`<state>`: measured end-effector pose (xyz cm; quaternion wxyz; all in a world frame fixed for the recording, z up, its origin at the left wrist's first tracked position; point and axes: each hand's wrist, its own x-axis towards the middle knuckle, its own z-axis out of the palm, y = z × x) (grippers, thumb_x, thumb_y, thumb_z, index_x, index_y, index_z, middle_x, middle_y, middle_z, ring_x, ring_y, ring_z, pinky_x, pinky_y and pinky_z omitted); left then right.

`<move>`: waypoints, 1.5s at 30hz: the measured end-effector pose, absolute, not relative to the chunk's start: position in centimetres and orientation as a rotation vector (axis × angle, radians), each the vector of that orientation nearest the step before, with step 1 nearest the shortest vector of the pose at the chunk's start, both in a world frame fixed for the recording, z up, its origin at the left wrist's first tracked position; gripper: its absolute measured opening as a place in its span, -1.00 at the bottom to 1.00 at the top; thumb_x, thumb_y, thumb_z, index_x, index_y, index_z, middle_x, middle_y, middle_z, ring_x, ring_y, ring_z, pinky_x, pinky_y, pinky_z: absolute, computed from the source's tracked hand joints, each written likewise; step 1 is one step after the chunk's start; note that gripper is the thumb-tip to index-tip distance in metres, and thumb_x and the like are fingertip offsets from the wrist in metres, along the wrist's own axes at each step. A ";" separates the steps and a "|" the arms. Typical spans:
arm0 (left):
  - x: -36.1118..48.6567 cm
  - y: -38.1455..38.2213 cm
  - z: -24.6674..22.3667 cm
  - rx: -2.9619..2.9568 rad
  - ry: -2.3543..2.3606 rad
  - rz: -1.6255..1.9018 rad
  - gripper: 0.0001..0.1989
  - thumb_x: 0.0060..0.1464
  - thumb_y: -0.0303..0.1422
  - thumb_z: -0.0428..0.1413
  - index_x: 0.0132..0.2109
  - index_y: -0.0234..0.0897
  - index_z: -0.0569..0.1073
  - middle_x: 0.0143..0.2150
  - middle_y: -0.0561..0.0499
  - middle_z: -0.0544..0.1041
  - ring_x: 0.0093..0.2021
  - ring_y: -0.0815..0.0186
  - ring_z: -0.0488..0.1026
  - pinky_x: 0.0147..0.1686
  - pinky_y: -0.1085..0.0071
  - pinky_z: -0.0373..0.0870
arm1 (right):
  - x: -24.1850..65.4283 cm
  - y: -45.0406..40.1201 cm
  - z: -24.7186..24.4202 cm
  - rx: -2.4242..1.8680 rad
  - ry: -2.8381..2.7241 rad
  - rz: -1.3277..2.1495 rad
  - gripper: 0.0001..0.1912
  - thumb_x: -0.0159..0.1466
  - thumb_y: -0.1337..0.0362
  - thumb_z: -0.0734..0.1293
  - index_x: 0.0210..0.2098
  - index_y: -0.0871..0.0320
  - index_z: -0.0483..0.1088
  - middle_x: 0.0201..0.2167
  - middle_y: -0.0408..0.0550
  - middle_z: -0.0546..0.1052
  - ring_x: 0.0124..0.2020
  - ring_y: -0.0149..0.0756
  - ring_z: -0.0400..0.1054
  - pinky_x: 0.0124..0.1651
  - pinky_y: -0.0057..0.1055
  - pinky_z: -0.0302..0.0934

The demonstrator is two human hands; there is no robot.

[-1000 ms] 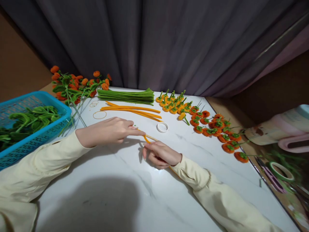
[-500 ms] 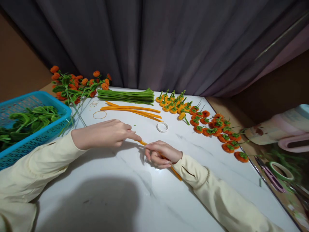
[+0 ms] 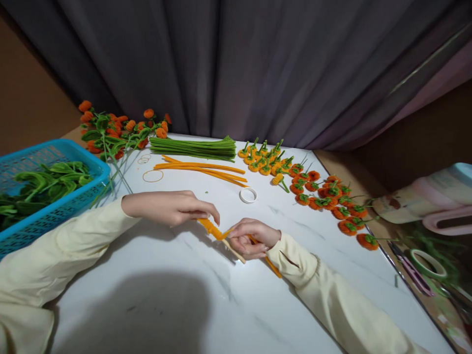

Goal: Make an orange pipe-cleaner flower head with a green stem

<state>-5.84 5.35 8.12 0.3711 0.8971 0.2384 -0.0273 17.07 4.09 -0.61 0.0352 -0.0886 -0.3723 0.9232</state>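
So both hands are busy here. The left hand (image 3: 180,209) has its fingers brought together over the upper end of a fuzzy orange coil (image 3: 211,229), which sits on a thin wooden stick (image 3: 235,251). The stick pokes out past the coil and slants down just below the right hand (image 3: 254,238). That hand has its fingers curled closed on the orange strip (image 3: 273,267) running off the coil, and the loose tail comes out by the right cuff. So the coil is right in the gap between the two hands, above the white desk (image 3: 228,305).

Beyond the hands there's a white ring (image 3: 248,201), some loose orange strips (image 3: 202,168) and a neat bundle of green stems (image 3: 193,147). Past the right hand, yellow flower heads (image 3: 265,168) and then orange flower heads (image 3: 331,191) trail off to the right. Over by the left sleeve is a blue basket (image 3: 55,215) with green leaves (image 3: 55,177) in it, and behind that, a pile of stemmed orange flowers (image 3: 114,132). Way off to the right of the right hand, there's a pinkish tumbler (image 3: 424,194).
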 end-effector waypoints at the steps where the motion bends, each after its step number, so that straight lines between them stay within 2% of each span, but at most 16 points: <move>1: -5.9 5.5 8.0 2.257 0.637 -0.067 -0.70 0.21 -0.40 -0.19 -0.02 -0.25 0.36 -0.48 0.08 0.44 -0.52 0.45 0.35 -0.46 0.63 0.23 | 17.0 4.1 -0.6 -0.260 -1.118 2.854 -0.68 0.24 0.32 0.11 -0.58 0.29 0.31 -0.93 -0.30 0.09 -0.93 -0.55 -0.20 -0.88 -0.63 -0.16; 4: -6.1 5.7 7.9 2.101 0.647 -0.064 -0.69 0.24 -0.26 -0.22 -0.03 -0.26 0.30 -0.63 0.18 0.25 -0.68 0.50 0.22 -0.58 0.63 0.17 | 17.0 4.2 -0.7 -0.247 -1.066 2.900 -0.71 0.20 0.31 0.12 -0.58 0.29 0.31 -0.93 -0.30 0.09 -0.93 -0.54 -0.20 -0.89 -0.63 -0.14; 9: -5.9 5.6 7.6 1.953 0.726 0.066 -0.70 0.22 -0.20 -0.18 -0.06 -0.24 0.30 -0.56 0.16 0.26 -0.66 0.50 0.23 -0.57 0.60 0.20 | 17.0 4.2 -1.1 -0.342 -1.080 2.900 -0.63 0.17 0.24 0.14 -0.71 0.26 0.24 -0.95 -0.26 0.07 -0.93 -0.54 -0.19 -0.90 -0.62 -0.17; 13: -5.6 5.4 7.3 1.782 0.790 0.186 -0.71 0.21 -0.20 -0.18 -0.07 -0.25 0.28 -0.60 0.18 0.13 -0.66 0.47 0.20 -0.62 0.59 0.19 | 16.8 4.0 -1.2 -0.338 -1.079 2.840 -0.68 0.17 0.26 0.13 -0.60 0.32 0.34 -0.94 -0.29 0.07 -0.94 -0.54 -0.20 -0.90 -0.63 -0.17; 17: -5.0 5.1 6.9 1.615 0.842 0.274 -0.75 0.20 -0.25 -0.16 -0.07 -0.25 0.25 -0.60 0.20 0.04 -0.67 0.48 0.18 -0.66 0.58 0.20 | 16.5 3.7 -0.9 -0.316 -1.090 2.836 -0.64 0.25 0.25 0.07 -0.55 0.28 0.33 -0.93 -0.33 0.04 -0.93 -0.55 -0.23 -0.88 -0.66 -0.19; 23: -3.6 3.9 5.6 1.661 0.978 0.412 -0.74 0.21 -0.26 -0.18 -0.06 -0.26 0.27 -0.59 0.20 0.10 -0.69 0.49 0.24 -0.66 0.57 0.24 | 16.3 3.2 -0.4 -0.412 -1.168 2.746 -0.67 0.27 0.23 0.05 -0.51 0.22 0.27 -0.91 -0.36 0.05 -0.90 -0.55 -0.27 -0.87 -0.67 -0.22; 27: -3.4 3.2 5.2 2.106 1.061 0.492 -0.73 0.21 -0.32 -0.17 -0.03 -0.25 0.31 -0.58 0.16 0.29 -0.58 0.43 0.35 -0.50 0.53 0.31 | 16.2 3.1 -0.3 -0.466 -1.212 2.713 -0.68 0.26 0.21 0.07 -0.51 0.22 0.26 -0.91 -0.37 0.04 -0.90 -0.56 -0.27 -0.86 -0.66 -0.21; 30: -3.5 3.0 5.0 2.468 0.990 0.603 -0.72 0.20 -0.40 -0.16 0.01 -0.28 0.31 -0.36 0.01 0.46 -0.35 0.37 0.42 -0.32 0.50 0.33 | 16.2 3.1 -0.2 -0.472 -1.240 2.692 -0.69 0.26 0.21 0.08 -0.51 0.22 0.26 -0.91 -0.36 0.04 -0.90 -0.55 -0.26 -0.86 -0.65 -0.21; 32: -3.7 3.1 4.9 2.637 0.908 0.629 -0.68 0.18 -0.48 -0.17 0.05 -0.29 0.28 -0.24 -0.05 0.47 -0.25 0.35 0.42 -0.25 0.49 0.31 | 16.2 3.1 -0.1 -0.465 -1.243 2.688 -0.69 0.27 0.23 0.07 -0.51 0.22 0.26 -0.91 -0.36 0.05 -0.90 -0.55 -0.26 -0.86 -0.65 -0.21; 38: -4.3 3.4 4.8 2.993 0.924 0.379 -0.54 0.05 -0.64 -0.18 0.08 -0.30 0.26 -0.34 -0.03 0.40 -0.33 0.32 0.36 -0.35 0.49 0.28 | 16.2 3.3 -0.4 -0.425 -1.157 2.724 -0.66 0.28 0.24 0.04 -0.52 0.24 0.27 -0.91 -0.35 0.04 -0.90 -0.55 -0.26 -0.85 -0.65 -0.17; 45: -5.0 3.8 5.8 3.084 0.973 0.146 -0.55 -0.09 -0.65 -0.13 -0.03 -0.31 0.34 -0.31 -0.07 0.38 -0.38 0.28 0.35 -0.41 0.45 0.25 | 16.2 3.5 -0.5 -0.354 -1.078 2.776 -0.64 0.30 0.28 0.01 -0.50 0.25 0.29 -0.91 -0.32 0.08 -0.90 -0.54 -0.24 -0.84 -0.64 -0.10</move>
